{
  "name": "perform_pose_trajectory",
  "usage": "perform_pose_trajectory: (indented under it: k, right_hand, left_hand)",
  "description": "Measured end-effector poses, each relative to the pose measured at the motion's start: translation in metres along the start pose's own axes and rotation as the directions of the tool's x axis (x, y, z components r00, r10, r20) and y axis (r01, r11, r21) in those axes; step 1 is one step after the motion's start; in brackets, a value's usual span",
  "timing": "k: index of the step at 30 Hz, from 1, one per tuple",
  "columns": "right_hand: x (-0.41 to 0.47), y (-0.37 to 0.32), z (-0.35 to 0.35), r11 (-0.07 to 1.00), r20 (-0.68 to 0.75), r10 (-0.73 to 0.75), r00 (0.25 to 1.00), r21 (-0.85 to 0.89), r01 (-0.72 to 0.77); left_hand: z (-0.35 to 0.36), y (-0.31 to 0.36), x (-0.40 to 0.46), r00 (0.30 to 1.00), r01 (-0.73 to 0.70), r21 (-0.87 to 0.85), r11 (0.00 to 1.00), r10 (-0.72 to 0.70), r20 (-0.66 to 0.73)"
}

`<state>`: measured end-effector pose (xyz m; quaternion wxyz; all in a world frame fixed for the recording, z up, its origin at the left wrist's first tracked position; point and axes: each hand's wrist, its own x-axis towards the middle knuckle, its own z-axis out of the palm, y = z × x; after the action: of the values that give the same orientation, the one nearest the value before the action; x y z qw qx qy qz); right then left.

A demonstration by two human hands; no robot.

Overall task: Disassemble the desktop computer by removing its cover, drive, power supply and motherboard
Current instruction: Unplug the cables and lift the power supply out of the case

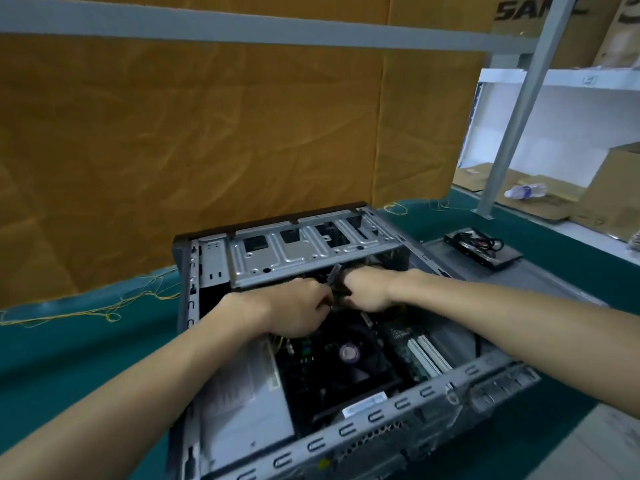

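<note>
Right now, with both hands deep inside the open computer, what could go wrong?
1. Both the left hand and the right hand grip dark cables under the metal drive cage; a hard pull may damage a plug.
2. The cage's edge is close above the knuckles and may scrape them.
3. The fan sits just below and could be knocked.

we could not tell what the hands gripped; their fingertips hid among dark cables under the drive cage. the case was cut off below, and its near rim blurred.
</note>
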<state>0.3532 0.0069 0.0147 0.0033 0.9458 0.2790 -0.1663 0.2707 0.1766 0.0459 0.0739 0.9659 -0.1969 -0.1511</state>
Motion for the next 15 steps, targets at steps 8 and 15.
perform_pose_trajectory:
  k: [8,15]
  right_hand:
    - [0.020,0.004,0.005,0.987,0.071,-0.125,0.990,-0.091,0.131]
    - [0.029,0.011,0.001,0.975,0.051,-0.127,0.991,-0.176,0.134]
  left_hand:
    - [-0.003,-0.003,-0.011,0.859,-0.228,-0.134,0.964,0.134,-0.495]
    - [-0.022,-0.025,0.017,0.850,-0.039,-0.110,0.993,-0.024,-0.526]
